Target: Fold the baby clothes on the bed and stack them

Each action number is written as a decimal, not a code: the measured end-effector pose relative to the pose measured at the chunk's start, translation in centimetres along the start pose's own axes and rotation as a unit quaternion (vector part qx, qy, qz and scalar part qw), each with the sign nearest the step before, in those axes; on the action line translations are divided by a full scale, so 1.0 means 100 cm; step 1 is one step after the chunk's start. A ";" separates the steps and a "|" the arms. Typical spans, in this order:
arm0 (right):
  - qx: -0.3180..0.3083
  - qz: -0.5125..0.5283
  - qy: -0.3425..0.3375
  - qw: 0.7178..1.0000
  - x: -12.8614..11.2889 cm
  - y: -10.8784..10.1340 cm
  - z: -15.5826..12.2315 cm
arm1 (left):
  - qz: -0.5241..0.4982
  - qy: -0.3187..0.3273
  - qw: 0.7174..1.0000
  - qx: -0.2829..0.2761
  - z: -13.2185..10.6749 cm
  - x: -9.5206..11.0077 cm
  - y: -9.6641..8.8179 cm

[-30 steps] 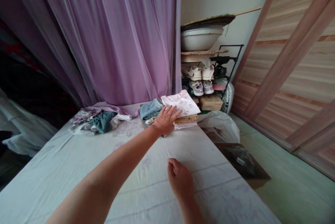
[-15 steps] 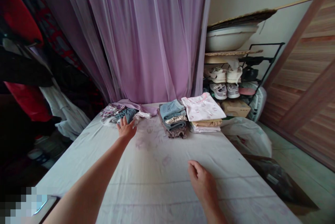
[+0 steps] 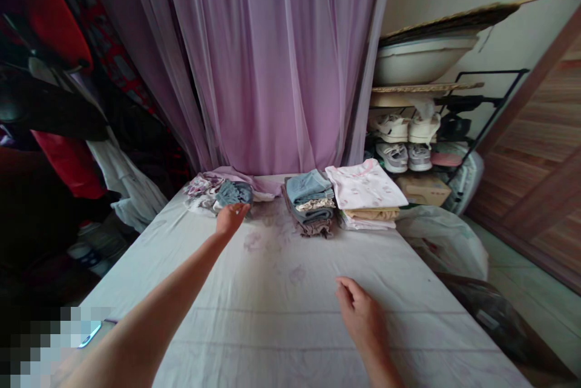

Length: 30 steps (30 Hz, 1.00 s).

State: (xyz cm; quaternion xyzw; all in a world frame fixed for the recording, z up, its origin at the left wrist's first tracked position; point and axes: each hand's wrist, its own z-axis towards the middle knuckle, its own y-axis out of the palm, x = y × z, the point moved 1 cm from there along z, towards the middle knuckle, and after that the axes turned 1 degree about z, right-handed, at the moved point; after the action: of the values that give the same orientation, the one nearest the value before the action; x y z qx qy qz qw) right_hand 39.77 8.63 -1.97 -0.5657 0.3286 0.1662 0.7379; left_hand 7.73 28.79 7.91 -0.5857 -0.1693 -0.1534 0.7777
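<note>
L hand [image 3: 231, 220] is part open, w/ fingers right at a balled-up blue cloth [image 3: 233, 193]. Can't tell if they touch it, but it's not picked up. The cloth sits on a messy clothes pile [image 3: 202, 191] just past the hand. R hand [image 3: 358, 309] is open a bit & empty, low on the bed sheet [image 3: 272, 339]. To the right of L hand: folded jeans stack [image 3: 308, 203], then pink top stack [image 3: 365, 185].
</note>
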 end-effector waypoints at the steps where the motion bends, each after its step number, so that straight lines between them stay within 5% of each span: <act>1: -0.002 0.001 0.002 1.000 0.000 -0.001 0.000 | -0.012 0.021 1.000 -0.011 -0.007 0.008 0.002; 9: -0.012 0.019 0.011 1.000 0.005 0.001 0.001 | -0.328 0.098 0.927 -0.155 -0.050 0.042 0.012; 15: -0.003 0.028 0.013 1.000 0.007 0.001 0.002 | -0.188 0.029 0.976 -0.109 -0.034 0.007 -0.006; 21: -0.007 0.030 0.013 0.999 0.005 0.001 0.002 | -0.078 0.003 0.954 -0.290 -0.060 -0.027 -0.014; 23: -0.009 0.021 0.014 1.000 0.003 0.001 0.002 | -0.091 -0.012 0.958 -0.273 -0.063 -0.033 -0.014; 27: 0.007 0.008 0.016 1.000 -0.002 0.001 0.001 | -0.100 -0.069 0.981 -0.151 -0.051 -0.032 -0.006; 30: 0.024 0.012 0.016 1.000 -0.004 0.001 0.000 | -0.116 -0.094 0.976 -0.160 -0.044 -0.018 0.007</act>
State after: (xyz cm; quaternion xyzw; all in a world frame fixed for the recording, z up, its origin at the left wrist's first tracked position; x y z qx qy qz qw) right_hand 39.40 8.69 -1.82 -0.5467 0.3505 0.1581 0.7438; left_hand 6.82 24.80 5.36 -0.6908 -0.2812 -0.2120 0.6315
